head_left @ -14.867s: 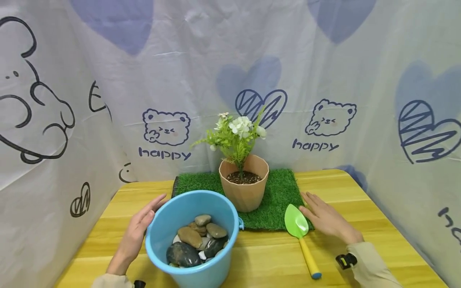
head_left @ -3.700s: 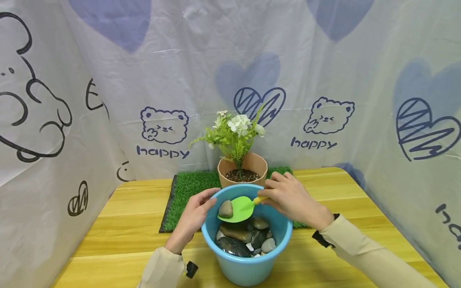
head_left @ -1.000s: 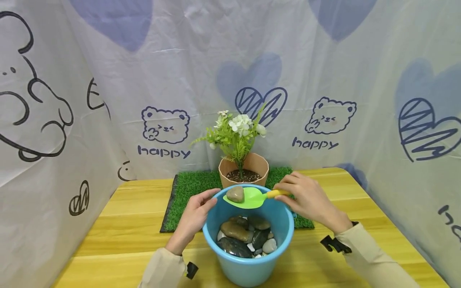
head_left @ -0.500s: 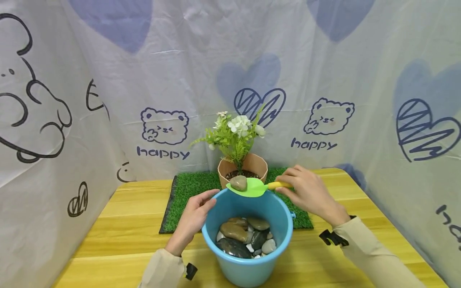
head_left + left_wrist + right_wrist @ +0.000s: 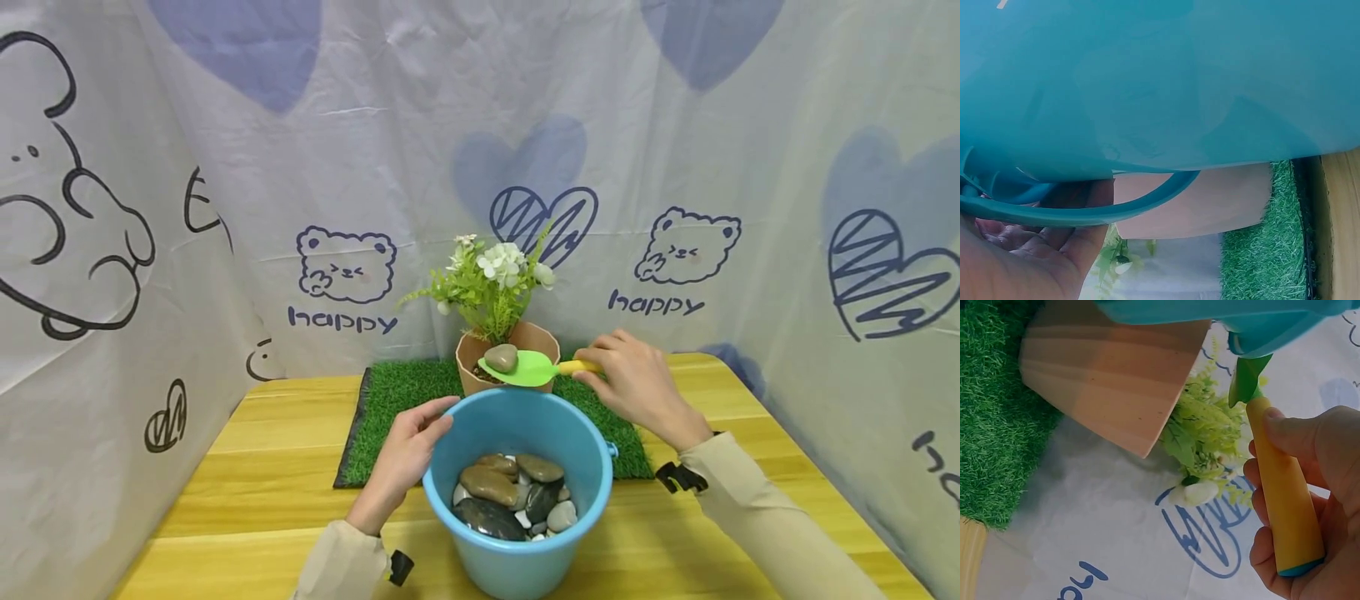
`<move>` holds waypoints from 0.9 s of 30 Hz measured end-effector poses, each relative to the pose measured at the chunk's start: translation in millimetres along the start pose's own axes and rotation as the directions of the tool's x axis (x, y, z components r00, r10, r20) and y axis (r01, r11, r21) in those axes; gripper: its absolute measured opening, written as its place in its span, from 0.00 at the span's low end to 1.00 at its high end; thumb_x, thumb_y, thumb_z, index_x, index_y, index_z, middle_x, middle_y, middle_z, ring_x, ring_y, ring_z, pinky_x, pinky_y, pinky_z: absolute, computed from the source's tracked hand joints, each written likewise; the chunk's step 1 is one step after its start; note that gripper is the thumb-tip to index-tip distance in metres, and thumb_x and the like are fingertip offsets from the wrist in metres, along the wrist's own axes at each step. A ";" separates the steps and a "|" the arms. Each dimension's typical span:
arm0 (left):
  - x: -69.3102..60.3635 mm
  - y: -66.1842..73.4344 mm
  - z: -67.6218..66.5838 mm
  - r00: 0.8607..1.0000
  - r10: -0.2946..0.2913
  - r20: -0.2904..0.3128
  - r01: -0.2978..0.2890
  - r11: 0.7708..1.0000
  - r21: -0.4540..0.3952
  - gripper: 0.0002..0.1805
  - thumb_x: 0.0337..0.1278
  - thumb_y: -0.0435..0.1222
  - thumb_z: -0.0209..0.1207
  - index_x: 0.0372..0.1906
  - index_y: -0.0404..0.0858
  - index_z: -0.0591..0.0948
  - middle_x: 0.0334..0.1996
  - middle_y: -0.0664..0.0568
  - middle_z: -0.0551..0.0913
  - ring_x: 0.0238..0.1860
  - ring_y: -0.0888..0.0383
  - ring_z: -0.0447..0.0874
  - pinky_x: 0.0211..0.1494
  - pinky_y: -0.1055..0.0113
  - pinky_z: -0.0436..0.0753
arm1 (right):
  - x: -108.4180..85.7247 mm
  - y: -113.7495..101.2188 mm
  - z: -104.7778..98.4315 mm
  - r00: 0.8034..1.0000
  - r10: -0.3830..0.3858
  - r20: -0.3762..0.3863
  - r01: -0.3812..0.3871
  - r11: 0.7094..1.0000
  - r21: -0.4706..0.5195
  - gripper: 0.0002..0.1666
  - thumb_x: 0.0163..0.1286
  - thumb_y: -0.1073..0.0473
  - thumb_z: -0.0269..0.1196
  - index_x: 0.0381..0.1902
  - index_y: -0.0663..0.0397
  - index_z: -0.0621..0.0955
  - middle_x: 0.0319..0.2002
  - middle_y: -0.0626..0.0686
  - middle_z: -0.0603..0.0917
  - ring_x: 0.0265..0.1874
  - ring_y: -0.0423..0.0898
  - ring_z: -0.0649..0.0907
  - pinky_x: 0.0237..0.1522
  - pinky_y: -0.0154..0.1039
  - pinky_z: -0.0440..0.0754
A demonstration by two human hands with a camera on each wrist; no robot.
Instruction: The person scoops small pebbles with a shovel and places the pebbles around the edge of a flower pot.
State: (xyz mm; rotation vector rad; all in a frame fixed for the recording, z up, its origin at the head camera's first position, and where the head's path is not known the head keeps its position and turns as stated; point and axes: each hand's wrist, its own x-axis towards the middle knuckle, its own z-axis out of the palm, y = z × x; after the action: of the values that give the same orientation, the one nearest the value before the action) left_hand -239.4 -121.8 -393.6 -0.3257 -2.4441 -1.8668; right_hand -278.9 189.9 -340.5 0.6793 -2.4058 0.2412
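Note:
My right hand (image 5: 633,383) grips the yellow handle (image 5: 1288,500) of a small trowel with a green blade (image 5: 531,369). One grey-brown stone (image 5: 501,358) lies on the blade, which is held level above the far rim of the blue bucket (image 5: 517,546), in front of the plant pot's opening. My left hand (image 5: 408,450) rests against the bucket's left side with its fingers extended near the rim; in the left wrist view, the bucket's handle (image 5: 1085,215) crosses in front of the fingers. Wet stones (image 5: 489,483) of several sizes lie in the bucket. The pot's soil is mostly hidden.
A peach pot (image 5: 1113,369) with a white-flowered plant (image 5: 498,279) stands behind the bucket on a green turf mat (image 5: 401,400). The wooden table (image 5: 247,500) extends to both sides. A printed white curtain (image 5: 420,167) hangs close behind and at the sides.
The trowel was lying on the table at first, later held inside the bucket under a stone. Over the last second it has risen past the far rim toward the pot. My left hand stays put.

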 end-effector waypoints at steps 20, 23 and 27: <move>-0.8 1.2 0.2 1.000 -0.008 -0.001 0.008 1.000 -0.026 0.20 0.70 0.36 0.51 0.63 0.38 0.78 0.54 0.43 0.84 0.52 0.47 0.84 0.52 0.55 0.84 | 18.8 4.3 31.9 0.993 0.049 0.107 -0.045 0.998 -0.040 0.17 0.61 0.48 0.69 0.44 0.51 0.88 0.39 0.51 0.87 0.37 0.48 0.80 0.35 0.44 0.78; -0.3 0.6 0.3 1.000 -0.007 -0.002 0.007 1.000 -0.024 0.20 0.70 0.36 0.51 0.62 0.38 0.78 0.54 0.43 0.84 0.52 0.47 0.84 0.52 0.55 0.84 | 22.4 3.8 35.4 0.994 0.039 0.106 -0.035 0.998 -0.043 0.16 0.61 0.49 0.69 0.43 0.51 0.89 0.38 0.51 0.86 0.36 0.49 0.80 0.35 0.44 0.78; 0.1 -0.2 0.3 1.000 -0.006 -0.002 0.006 1.000 -0.024 0.19 0.70 0.36 0.51 0.62 0.38 0.78 0.53 0.43 0.84 0.52 0.47 0.84 0.52 0.55 0.84 | 27.9 4.2 40.3 0.991 0.056 0.120 -0.051 0.998 -0.045 0.16 0.61 0.49 0.69 0.43 0.50 0.89 0.38 0.50 0.86 0.38 0.49 0.80 0.37 0.46 0.78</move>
State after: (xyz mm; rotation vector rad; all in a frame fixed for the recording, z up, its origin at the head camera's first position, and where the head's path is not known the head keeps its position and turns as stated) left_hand -239.6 -121.5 -393.8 -0.3183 -2.4260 -1.8994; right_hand -320.9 168.9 -355.4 0.6278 -2.5396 0.1760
